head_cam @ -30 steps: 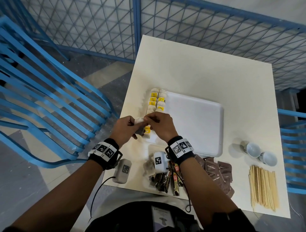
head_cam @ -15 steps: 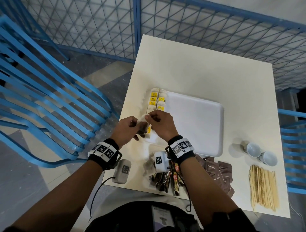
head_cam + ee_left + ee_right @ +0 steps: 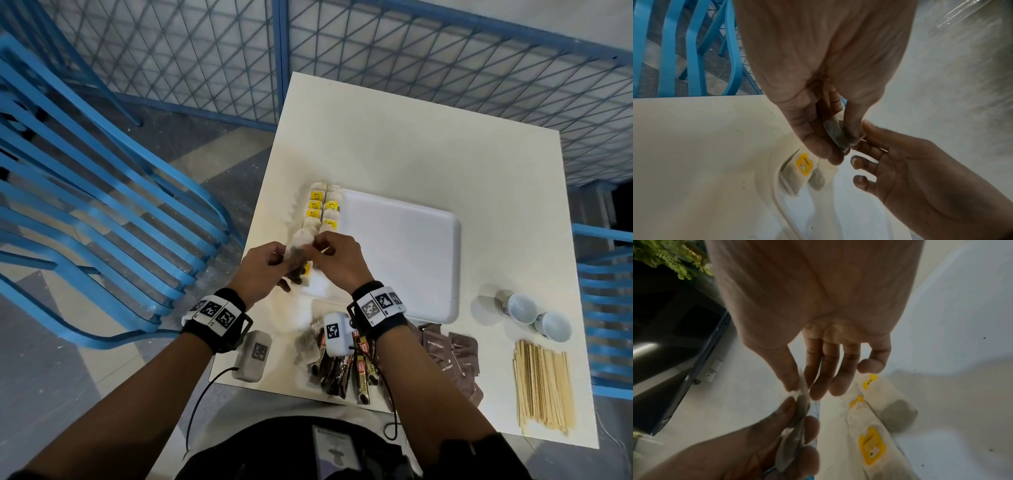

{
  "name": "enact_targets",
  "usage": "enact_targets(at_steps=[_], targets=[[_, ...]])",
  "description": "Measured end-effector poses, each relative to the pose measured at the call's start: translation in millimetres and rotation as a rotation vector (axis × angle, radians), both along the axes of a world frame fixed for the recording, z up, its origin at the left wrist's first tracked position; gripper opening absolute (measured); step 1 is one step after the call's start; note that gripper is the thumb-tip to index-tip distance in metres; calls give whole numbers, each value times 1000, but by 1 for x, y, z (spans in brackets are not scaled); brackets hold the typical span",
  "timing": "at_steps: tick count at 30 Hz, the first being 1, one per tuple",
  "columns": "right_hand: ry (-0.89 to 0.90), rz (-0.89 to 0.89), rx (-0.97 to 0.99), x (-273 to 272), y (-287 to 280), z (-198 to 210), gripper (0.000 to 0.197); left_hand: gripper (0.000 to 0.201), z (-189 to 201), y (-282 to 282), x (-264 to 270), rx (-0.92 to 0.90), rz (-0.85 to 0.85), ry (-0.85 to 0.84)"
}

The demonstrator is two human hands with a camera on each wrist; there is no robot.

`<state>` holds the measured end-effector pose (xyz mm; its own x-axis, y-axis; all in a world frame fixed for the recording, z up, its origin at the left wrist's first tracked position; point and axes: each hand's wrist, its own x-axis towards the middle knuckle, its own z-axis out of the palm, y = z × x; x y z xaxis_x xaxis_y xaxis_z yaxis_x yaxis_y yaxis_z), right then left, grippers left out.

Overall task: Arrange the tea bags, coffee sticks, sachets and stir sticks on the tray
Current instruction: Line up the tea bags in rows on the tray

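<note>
Each bare forearm ends in a black wristband [image 3: 219,318] carrying a row of white tiles printed with black square-pattern markers — three show on the left, and more on the right wristband [image 3: 378,305]. A rounded white camera pod [image 3: 337,334] (one marker on its face) hangs under the right wrist; a greyer pod [image 3: 252,356] under the left trails a thin black cable. The torso is in black clothing [image 3: 260,452].
</note>
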<state>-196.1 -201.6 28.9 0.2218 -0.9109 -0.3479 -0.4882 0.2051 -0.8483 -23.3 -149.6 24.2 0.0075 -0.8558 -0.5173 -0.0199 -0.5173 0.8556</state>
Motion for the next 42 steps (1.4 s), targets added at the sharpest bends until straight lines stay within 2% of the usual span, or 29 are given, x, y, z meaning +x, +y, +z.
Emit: enact_targets(at_steps=[3,8,12,15,17,25,36,42], targets=[[-27,-21,-4,-5,0,-3,10,27,-2,0,0,12,8,-5],[-79,-155,-2,-22,-2,-8,9,16,-8,4,3,14,51,-3],[24,-174,-4,-34,1,-23,9,5,-11,6,4,30,72,-61],[78,-154,38,-35,9,-37,14,10,-13,8,6,51,73,-101],[127,-119,51,-33,13,-45,10,14,-14,9,6,48,60,-121],[293,-115,-2,-26,19,-58,13,10,-12,9,13,37,37,-146],[200,-228,35,-27,20,-58,18,8,-9,7,11,34,17,-147],[213,-229,43,-27,18,-60,16,10,-7,8,10,28,11,-154]])
